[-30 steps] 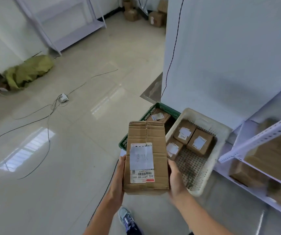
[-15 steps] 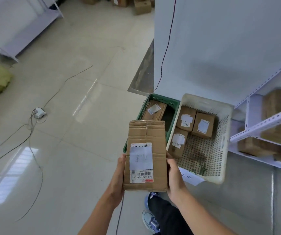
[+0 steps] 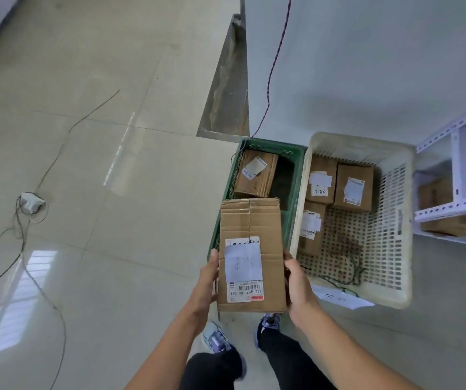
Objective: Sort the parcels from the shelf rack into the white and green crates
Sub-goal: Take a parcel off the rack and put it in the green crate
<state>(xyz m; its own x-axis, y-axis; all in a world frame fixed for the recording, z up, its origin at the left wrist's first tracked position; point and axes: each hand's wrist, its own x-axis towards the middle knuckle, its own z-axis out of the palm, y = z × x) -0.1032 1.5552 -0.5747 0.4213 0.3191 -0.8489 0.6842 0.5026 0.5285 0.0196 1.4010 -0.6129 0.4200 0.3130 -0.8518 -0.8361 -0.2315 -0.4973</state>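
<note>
White crate (image 3: 395, 220) sits right up against the green crate (image 3: 271, 144) on its left. Long cardboard parcel (image 3: 251, 220) is held above the green crate's near end, left hand (image 3: 207, 280) and right hand (image 3: 296, 282) each gripping a side of it. Three small boxes (image 3: 352, 187) lie in the white one, one in the green

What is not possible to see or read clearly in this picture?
Head view:
Near part of the green crate: hidden behind the held parcel.
Fingers of the left hand and right hand: mostly behind that parcel.
Handwriting on its white slip: too faint to read.
The parcels on the shelf rack: blurred, cut by the right edge.
</note>
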